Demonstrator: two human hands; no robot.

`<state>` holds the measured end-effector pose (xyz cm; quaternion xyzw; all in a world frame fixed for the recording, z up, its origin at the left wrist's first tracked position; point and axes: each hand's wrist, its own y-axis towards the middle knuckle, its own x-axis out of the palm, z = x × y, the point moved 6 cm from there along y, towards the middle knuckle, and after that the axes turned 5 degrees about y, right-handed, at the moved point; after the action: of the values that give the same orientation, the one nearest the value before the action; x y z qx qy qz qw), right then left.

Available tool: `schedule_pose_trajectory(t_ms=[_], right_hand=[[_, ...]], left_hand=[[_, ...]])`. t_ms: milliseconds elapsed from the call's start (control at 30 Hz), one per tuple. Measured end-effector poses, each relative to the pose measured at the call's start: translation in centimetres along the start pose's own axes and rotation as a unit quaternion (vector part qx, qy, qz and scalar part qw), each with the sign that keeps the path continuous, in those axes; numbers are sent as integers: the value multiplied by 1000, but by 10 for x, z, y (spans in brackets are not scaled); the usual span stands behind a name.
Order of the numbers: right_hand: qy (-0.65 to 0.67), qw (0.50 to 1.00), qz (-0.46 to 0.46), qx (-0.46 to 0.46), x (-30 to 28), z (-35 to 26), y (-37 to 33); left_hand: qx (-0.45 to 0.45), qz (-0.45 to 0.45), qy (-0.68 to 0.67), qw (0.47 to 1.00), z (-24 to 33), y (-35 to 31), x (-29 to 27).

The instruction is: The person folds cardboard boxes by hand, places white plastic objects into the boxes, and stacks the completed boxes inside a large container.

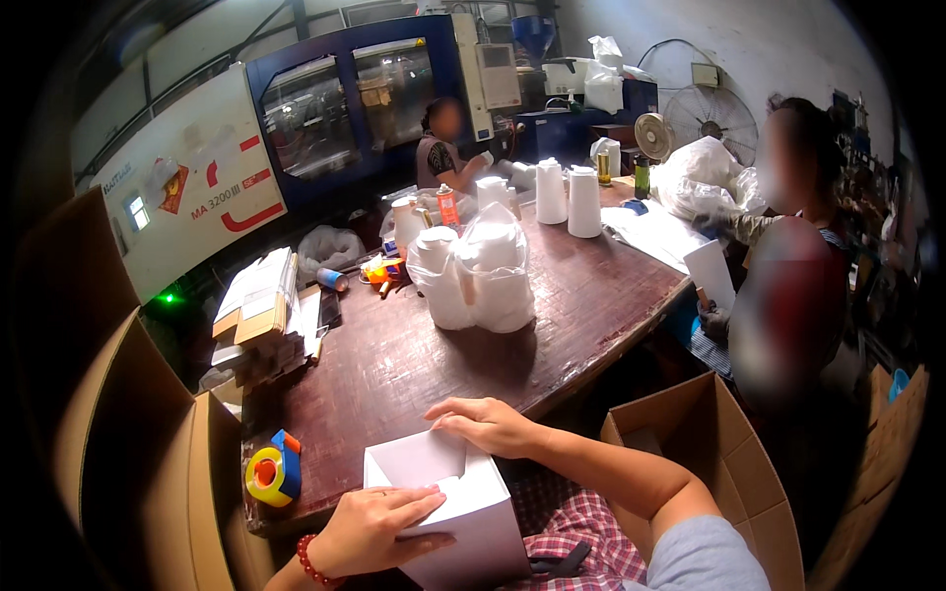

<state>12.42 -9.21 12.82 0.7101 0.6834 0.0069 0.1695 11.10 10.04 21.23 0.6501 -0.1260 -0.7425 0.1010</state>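
A white cardboard box (463,552) with its top open is tilted at the table's near edge, over my lap. My left hand (379,527) grips its near left side, fingers laid across the top edge and thumb lower down the wall. My right hand (483,426) holds the far rim, fingers bent over it. Something white shows inside the box, too shaded to make out. Beyond it on the table stand two white jugs wrapped in plastic bags (483,281). A tape dispenser (274,473) with yellow tape lies left of the box.
Cardboard cartons stand at left (187,463) and right (709,443). Flattened white boxes (261,295) are stacked on the table's left edge. White jugs (567,197) stand farther back. One co-worker (443,148) is across the table, another (788,266) at right handles a white sheet.
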Motion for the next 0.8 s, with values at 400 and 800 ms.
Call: schedule_pose_trajectory(t_ms=[400,800], right_hand=[[-396,912,1,-107,-5,70,-67],[-135,984,114,11,-37,-22,-72]], left_hand=[[-243,197,-201,928,-150,-51,-76],[-301,178,-574,740,-181,-74,103]])
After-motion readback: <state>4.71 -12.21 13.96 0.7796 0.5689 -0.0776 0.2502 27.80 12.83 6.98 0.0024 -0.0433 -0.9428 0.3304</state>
